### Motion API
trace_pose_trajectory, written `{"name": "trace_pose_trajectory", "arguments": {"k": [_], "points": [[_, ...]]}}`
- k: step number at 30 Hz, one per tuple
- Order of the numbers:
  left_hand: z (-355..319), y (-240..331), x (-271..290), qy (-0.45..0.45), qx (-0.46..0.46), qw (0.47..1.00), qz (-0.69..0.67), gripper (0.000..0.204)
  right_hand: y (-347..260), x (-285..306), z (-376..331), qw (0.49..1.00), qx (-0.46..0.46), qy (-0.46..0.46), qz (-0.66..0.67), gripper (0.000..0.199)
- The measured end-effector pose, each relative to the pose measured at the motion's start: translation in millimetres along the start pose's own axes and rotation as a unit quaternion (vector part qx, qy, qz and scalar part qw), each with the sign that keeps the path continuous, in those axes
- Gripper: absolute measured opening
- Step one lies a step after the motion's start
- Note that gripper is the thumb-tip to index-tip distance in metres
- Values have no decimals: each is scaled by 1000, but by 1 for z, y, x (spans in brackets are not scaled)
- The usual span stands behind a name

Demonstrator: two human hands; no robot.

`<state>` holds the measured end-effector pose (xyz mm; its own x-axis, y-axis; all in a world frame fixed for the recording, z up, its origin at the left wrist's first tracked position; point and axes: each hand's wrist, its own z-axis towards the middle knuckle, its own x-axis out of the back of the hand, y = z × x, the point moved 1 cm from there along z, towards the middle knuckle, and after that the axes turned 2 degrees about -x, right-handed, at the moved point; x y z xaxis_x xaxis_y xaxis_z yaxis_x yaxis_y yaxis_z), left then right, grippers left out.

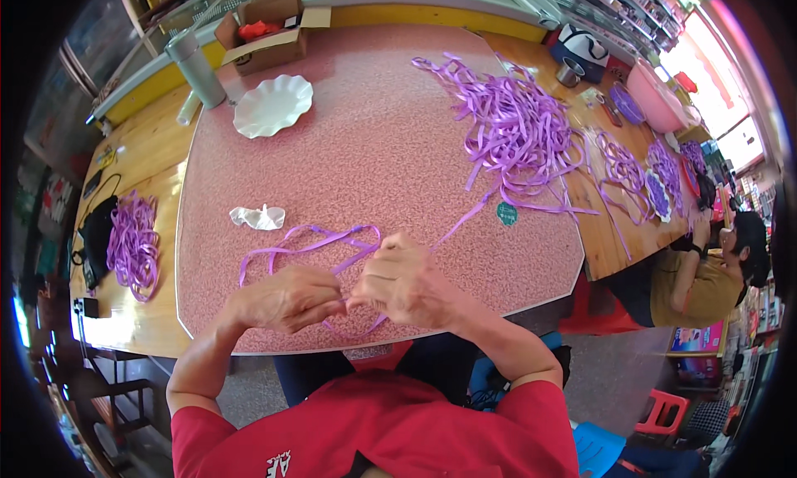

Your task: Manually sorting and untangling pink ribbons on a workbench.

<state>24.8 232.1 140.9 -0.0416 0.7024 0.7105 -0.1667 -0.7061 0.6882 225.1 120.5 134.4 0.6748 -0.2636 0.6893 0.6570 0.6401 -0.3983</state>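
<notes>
My left hand [290, 299] and my right hand [403, 283] meet over the near part of the table, fingers closed and pressed together. Between them they pinch a purple ribbon [311, 244], whose loops lie on the pink mat beyond and beside the hands. From behind my right hand one strand runs up to a big tangled heap of purple ribbon [519, 121] at the far right. The fingertips partly hide the exact spot where the ribbon is gripped. A crumpled white tissue [259, 218] lies beyond my left hand.
A white scalloped plate [274, 106], a grey-green flask [196, 69] and an open cardboard box [264, 34] stand at the far left. Another ribbon bundle [133, 244] lies on the left. A round green tag [506, 213] lies right of my hands. Another person [697, 270] sits at right.
</notes>
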Motion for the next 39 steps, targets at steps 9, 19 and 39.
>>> {"name": "trace_pose_trajectory", "arguments": {"k": [9, 19, 39], "points": [[70, -28, -22, 173, -36, 959, -222, 61, -29, 1, 35, 953, -43, 165, 250, 11], [48, -44, 5, 221, 140, 946, -193, 25, 72, 144, -71, 761, -214, 479, 381, 21], [35, -38, -5, 200, 218, 928, -225, 24, 46, 26, 0, 976, -178, 96, 73, 43]]}}
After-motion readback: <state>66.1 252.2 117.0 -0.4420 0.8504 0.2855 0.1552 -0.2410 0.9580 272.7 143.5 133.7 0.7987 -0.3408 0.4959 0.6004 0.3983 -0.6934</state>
